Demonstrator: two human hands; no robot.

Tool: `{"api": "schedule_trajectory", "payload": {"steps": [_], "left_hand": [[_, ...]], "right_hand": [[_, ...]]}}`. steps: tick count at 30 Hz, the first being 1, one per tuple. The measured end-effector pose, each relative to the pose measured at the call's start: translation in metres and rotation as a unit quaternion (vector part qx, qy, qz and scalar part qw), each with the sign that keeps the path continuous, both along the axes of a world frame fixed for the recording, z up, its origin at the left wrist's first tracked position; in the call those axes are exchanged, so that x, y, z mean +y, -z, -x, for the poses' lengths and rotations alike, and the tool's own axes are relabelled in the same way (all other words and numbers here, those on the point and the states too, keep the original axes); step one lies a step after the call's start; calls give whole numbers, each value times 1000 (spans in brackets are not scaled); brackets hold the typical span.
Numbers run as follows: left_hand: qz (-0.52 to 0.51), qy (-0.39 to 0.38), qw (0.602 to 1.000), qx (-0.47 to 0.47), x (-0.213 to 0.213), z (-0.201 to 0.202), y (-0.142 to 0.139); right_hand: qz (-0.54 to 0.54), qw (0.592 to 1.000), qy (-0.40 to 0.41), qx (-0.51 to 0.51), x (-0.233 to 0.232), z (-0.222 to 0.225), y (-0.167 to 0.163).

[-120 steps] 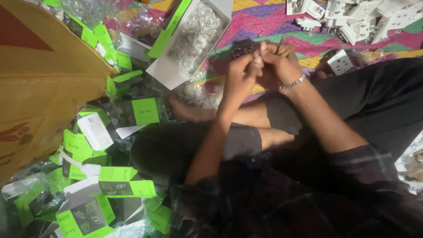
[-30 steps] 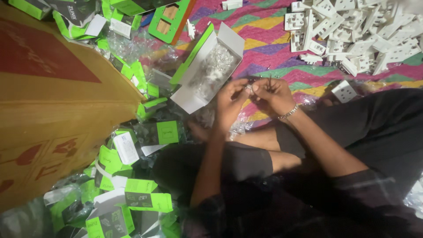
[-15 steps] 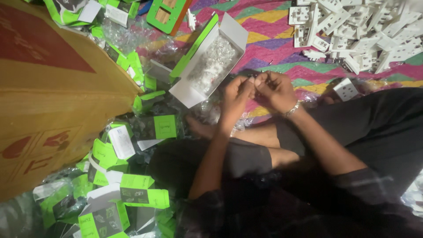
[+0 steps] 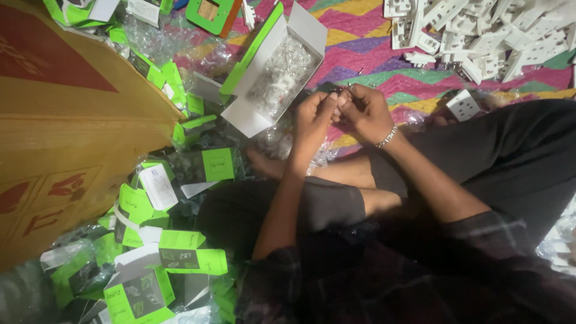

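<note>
I sit cross-legged on a striped mat. My left hand (image 4: 312,117) and my right hand (image 4: 366,111) meet in front of me, fingertips pinched together on a small metal part (image 4: 343,90) that is mostly hidden by the fingers. A bracelet sits on my right wrist. Just left of my hands lies an open white and green box (image 4: 249,117) filled with clear plastic packets of small parts.
A large brown cardboard carton (image 4: 66,132) fills the left side. Several green and white small boxes (image 4: 162,258) and plastic wrappers lie scattered beside my left knee. A heap of white plastic socket plates (image 4: 480,30) lies at the top right, with a single plate (image 4: 463,105) by my right knee.
The view has shifted a little; my hands stay together, working the small part with the fingertips. Nothing else has moved.
</note>
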State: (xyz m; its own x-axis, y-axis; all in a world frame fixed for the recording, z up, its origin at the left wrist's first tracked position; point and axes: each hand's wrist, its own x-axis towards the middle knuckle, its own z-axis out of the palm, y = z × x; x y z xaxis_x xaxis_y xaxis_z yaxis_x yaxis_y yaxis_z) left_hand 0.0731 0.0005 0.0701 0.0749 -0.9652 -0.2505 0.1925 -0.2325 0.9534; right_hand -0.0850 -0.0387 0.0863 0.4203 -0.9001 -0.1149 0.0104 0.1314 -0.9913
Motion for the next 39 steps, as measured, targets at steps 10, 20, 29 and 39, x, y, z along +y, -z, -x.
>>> {"api": "schedule_trajectory", "payload": {"steps": [10,20,29,39], "left_hand": [[6,-15,999,41,-1,-4,12],[-13,-75,997,34,-5,-11,25],[11,-52,998,-39,-5,-1,9],[190,-5,907,-375,-2,-3,-30]], "right_hand": [[-36,999,7,29,-3,5,10],[143,969,-25,200,-4,11,0],[11,968,-135,212,-1,5,-15],[-260,950,-173,7,-15,14,-9]]}}
